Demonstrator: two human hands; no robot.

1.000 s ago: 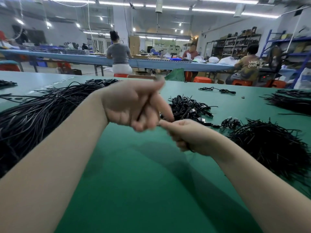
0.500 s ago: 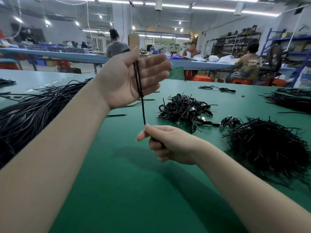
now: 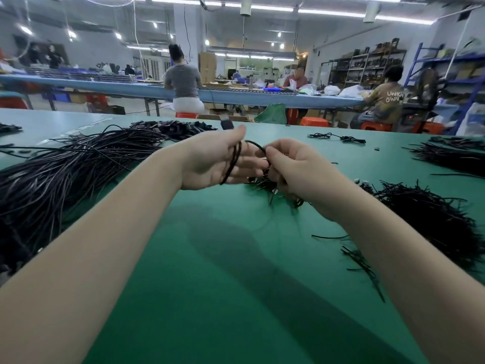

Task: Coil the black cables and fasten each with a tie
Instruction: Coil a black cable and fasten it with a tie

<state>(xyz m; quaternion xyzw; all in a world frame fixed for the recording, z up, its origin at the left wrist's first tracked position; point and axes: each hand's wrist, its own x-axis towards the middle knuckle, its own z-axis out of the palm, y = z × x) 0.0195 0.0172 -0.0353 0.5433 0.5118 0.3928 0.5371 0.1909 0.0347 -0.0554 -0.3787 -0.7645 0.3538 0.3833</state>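
Left hand: we see it palm up above the green table, fingers loosely spread, several loops of black cable lying across the palm, likely serving as the form for the coil.
Right hand: fingertips pinch the free run of that cable beside the left fingers, apparently feeding the next turn.
Plug: it juts up past the left thumb, blurred.
Uncoiled cables: heaped at left, within reach.
Ties: a bristling pile at right, as we judge it.
Hidden: the right hand covers a small heap of bundles; whether they are tied, we cannot tell.
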